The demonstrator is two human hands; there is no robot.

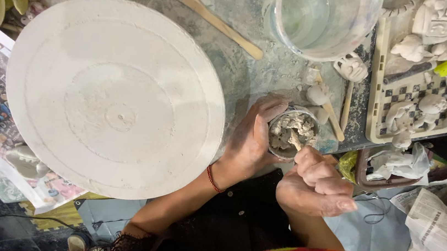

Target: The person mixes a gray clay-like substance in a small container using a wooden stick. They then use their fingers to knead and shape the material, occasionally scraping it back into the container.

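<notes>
My left hand (252, 139) wraps around a small round cup (282, 149) filled with wet grey clay, holding it at the table's near edge. My right hand (317, 182) is closed on a thin stick (295, 142) whose tip is pushed into the clay in the cup. A large round white plaster wheel (116, 95) lies just left of my left hand, bare on top. A red thread bracelet sits on my left wrist.
A clear glass jar of water (323, 17) stands at the back. Wooden modelling sticks (225, 27) lie on the dusty table. A tray (375, 103) with a checkered board and several small white clay figures is at right. Newspaper (439, 231) lies lower right.
</notes>
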